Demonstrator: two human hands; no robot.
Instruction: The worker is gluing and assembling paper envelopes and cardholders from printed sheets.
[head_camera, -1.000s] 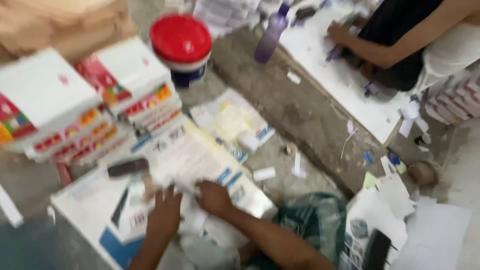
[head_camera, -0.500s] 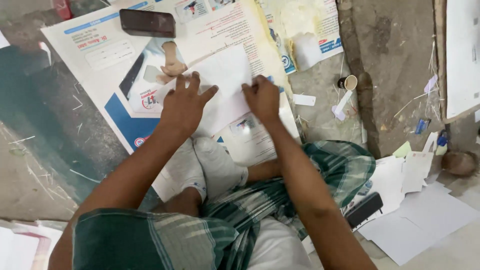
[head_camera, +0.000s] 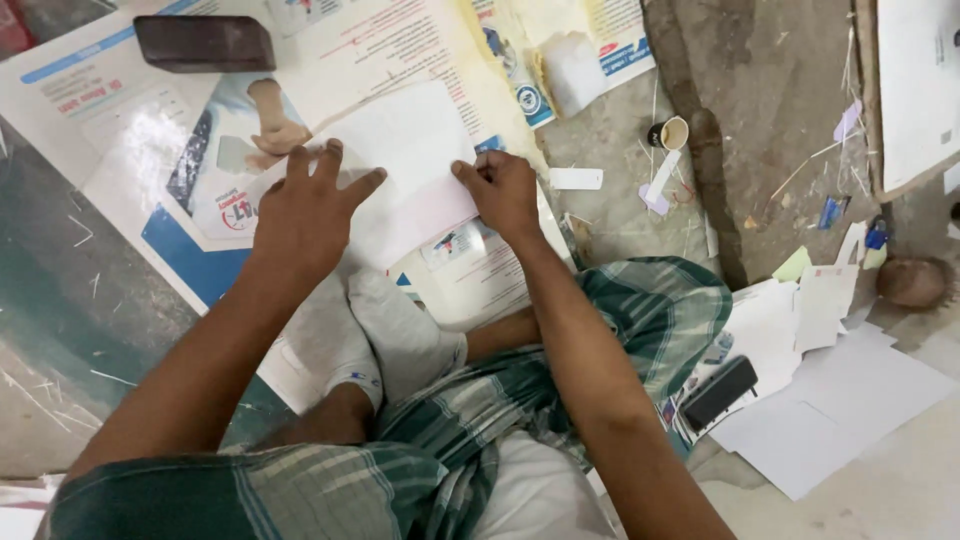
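Note:
I sit cross-legged on the floor in a green checked cloth, white socks on my feet (head_camera: 370, 335). My left hand (head_camera: 305, 205) lies flat, fingers spread, pressing down the left part of a white sheet of paper (head_camera: 410, 160). My right hand (head_camera: 503, 192) pinches the sheet's right edge with curled fingers. The sheet rests on a large printed poster (head_camera: 120, 130) spread on the floor.
A dark brown block (head_camera: 205, 43) sits on the poster at the top left. To the right lie a small cup (head_camera: 672, 132), paper scraps, a black phone (head_camera: 720, 390) on loose white sheets (head_camera: 840, 400), and a brown round object (head_camera: 912, 282).
The view has dropped from the stacked boxes and red-lidded jar down to my lap. Both hands stay on the white sheet; the right hand now pinches its edge.

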